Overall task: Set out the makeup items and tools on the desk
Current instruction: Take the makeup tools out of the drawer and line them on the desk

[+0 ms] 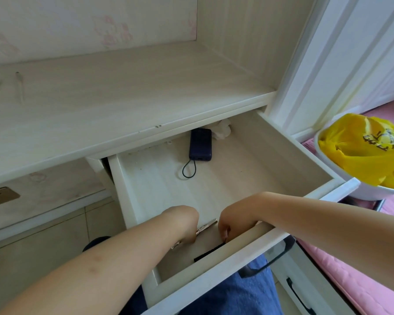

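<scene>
On the desk (123,87), far left, two slim stick-like tools (19,87) already lie side by side, well apart from the open drawer (214,183). Down in the drawer's near corner, the left hand (182,221) is curled around a thin silvery item (206,226), though how firmly cannot be told because the fingers are hidden under the wrist. Just beside it, the right hand (231,223) pinches the edge of a flat tan-and-black piece (210,244) standing against the drawer front. The likely trouble: both hands crowd one tight corner, so the slim metal item could slip and drop back, or knuckles could catch the drawer front on lifting. Farther back, a dark power bank (200,144) lies clear.
</scene>
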Demonstrator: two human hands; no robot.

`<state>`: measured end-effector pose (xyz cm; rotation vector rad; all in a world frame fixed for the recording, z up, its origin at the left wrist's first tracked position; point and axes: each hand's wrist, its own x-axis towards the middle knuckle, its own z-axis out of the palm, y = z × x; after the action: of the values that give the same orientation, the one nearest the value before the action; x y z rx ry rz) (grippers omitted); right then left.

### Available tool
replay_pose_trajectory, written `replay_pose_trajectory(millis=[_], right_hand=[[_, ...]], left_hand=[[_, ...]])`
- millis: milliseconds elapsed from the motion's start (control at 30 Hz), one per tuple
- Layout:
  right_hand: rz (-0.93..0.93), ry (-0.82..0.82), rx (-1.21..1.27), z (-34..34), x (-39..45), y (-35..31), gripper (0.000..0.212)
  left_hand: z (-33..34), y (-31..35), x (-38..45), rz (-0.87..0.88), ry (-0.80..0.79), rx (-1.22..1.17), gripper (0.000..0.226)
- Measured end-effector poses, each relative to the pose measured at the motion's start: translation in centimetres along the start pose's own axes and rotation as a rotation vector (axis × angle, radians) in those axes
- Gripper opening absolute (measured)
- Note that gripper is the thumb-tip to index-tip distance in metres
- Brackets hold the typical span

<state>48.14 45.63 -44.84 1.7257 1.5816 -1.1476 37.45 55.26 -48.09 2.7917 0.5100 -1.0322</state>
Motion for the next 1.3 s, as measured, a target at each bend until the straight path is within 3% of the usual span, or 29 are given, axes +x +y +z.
replay_pose_trajectory(millis=[200, 467, 667, 967, 1200, 1300], right_hand=[[-0.002, 0.141, 0.276, -0.6, -1.7, 0.7, 0.027], [-0.069, 0.755, 0.527, -6.0, -6.3, 0.9, 0.008], [-0.365, 1.072, 0.938, -12.3, -7.2, -1.4, 0.020], [-0.652, 1.057, 1.353, -22.7, -4.1, -8.0, 0.023], [-0.545, 1.039, 1.529, -29.0, 1.7, -10.8, 0.039], [-0.508, 1.033, 1.614, -31.4, 4.2, -11.1, 0.030]], left_hand=[[-2.9, -2.7, -2.0, 0.048, 0.159, -0.266, 0.013], [-8.4, -8.7, -7.3, 0.184, 0.328, -1.105, 0.008], [-11.1, -13.1, -10.9, 0.224, 0.500, -1.382, 0.010], [-11.9, -22.0, -11.9, 0.074, 0.779, -1.663, 0.006], [-11.3, -29.1, -10.2, -0.087, 0.996, -1.797, 0.010], [-11.8, -31.2, -9.3, -0.170, 1.078, -1.785, 0.012]])
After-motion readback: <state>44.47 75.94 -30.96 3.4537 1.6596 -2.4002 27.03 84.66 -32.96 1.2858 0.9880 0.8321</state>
